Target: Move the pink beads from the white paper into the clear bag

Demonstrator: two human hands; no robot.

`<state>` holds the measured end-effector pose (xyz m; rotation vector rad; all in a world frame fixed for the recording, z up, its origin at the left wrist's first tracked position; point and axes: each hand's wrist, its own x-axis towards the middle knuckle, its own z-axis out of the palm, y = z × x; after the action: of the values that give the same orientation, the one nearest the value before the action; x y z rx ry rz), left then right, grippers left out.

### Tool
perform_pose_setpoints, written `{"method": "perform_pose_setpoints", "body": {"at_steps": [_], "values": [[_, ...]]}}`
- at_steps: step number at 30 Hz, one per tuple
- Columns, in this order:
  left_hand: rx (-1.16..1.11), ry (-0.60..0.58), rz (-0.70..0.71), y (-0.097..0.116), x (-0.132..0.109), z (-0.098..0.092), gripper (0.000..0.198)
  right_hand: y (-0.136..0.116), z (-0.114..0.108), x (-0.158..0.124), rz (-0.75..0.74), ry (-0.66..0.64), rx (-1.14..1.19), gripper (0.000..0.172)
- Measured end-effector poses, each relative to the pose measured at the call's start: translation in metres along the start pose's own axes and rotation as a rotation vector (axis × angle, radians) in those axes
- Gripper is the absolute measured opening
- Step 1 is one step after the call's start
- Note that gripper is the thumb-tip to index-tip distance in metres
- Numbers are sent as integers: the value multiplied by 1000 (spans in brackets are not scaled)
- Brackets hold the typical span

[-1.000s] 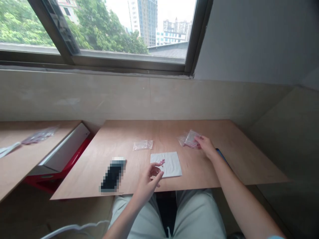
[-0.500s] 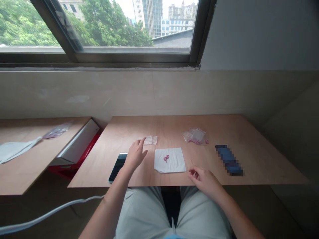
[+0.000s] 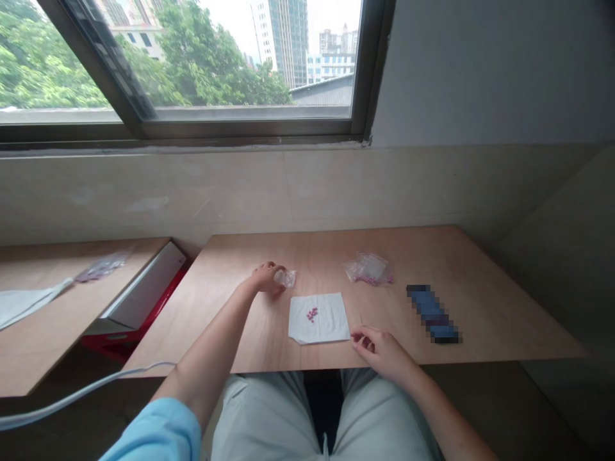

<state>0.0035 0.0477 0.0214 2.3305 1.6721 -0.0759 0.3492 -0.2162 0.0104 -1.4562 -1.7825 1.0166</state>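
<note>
My left hand (image 3: 269,278) is at a small clear plastic bag (image 3: 287,278) left of centre, its fingers closed on the bag's left side. A white cloth or paper square (image 3: 329,319) lies in front of me with several small pink pieces (image 3: 312,314) on its left half. Beside the square's lower right corner rests my right hand (image 3: 372,344), fingers curled; whether anything is between them is too small to tell. Further back on the right lies a pile of clear bags (image 3: 369,268) with pink pieces inside.
On the right of the wooden table (image 3: 500,320) lies a pixelated dark-blue object (image 3: 434,314). A second table (image 3: 29,352) at the left carries white sheets (image 3: 29,304) and a plastic bag (image 3: 102,266). A pale cable (image 3: 86,395) runs at the lower left.
My left hand has reached forward to the small bag and closed on it. The left forearm now covers the spot where a dark phone lay. The view has shifted slightly; my right hand stays beside the square.
</note>
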Motion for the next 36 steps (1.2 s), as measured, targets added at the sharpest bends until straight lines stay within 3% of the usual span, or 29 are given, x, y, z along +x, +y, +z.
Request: {"method": "perform_pose_setpoints", "body": {"at_steps": [8, 11, 14, 16, 20, 24, 30, 32, 36], "values": [[-140, 101, 65, 19, -17, -10, 65, -4, 0, 2, -5, -16, 82, 23], [-520, 123, 119, 39, -36, -13, 56, -4, -2, 2, 4, -24, 81, 24], [-1090, 33, 155, 64, -61, -12, 50, -3, -4, 1, 19, -33, 68, 25], [-1353, -23, 142, 80, -81, -8, 44, -3, -4, 1, 24, -35, 68, 25], [-1642, -53, 36, 104, -120, 6, 38, -4, -4, -1, 24, -47, 74, 24], [-1802, -109, -42, 113, -155, 23, 42, -4, -3, -2, 4, -42, 55, 23], [-1749, -39, 31, 113, -188, 41, 43, 1, 5, -9, 7, -38, -8, 22], [-1563, 11, 37, 111, -193, 43, 43, 2, 9, -12, 8, -42, -33, 21], [-929, 202, 67, 98, -194, 47, 40, 3, 18, -14, -22, -40, -103, 19]]}}
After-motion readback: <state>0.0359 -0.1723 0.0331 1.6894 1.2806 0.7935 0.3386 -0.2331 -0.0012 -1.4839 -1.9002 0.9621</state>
